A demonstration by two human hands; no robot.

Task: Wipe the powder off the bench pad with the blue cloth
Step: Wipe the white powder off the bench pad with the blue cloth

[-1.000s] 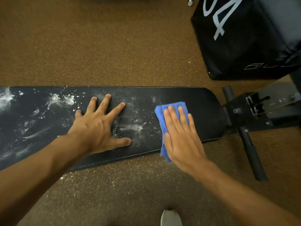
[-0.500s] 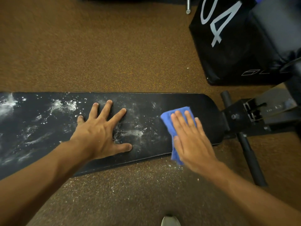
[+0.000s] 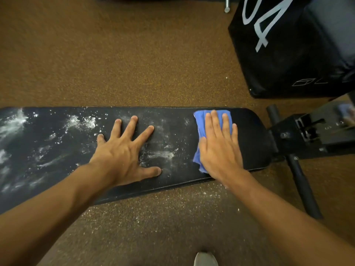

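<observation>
1. On the right end of the bench pad [image 3: 249, 135] lies the blue cloth [image 3: 199, 131], bunched flat under the right hand [image 3: 219, 148]; it sits near the pad's far edge, where the surface looks mostly clean.
2. That right hand is open, palm down, fingers together and pressing the cloth to the pad, I'd say to keep broad contact for a wiping stroke.
3. Just beside it the left hand [image 3: 123, 150] is also open, fingers spread wide and flat on the bare pad, holding nothing; it seems to brace the person's weight and steady the bench.
4. Powder [image 3: 159, 154] streaks the pad between the two hands, and heavier patches lie farther left, so most of the wiping looks undone.
5. White specks dot the brown floor [image 3: 134, 64] along the pad's near edge.
6. Beyond the bench frame [image 3: 307, 131] stands a black box [image 3: 288, 54] bearing large pale figures that seem to read "04", with small lettering below too faint to read.
</observation>
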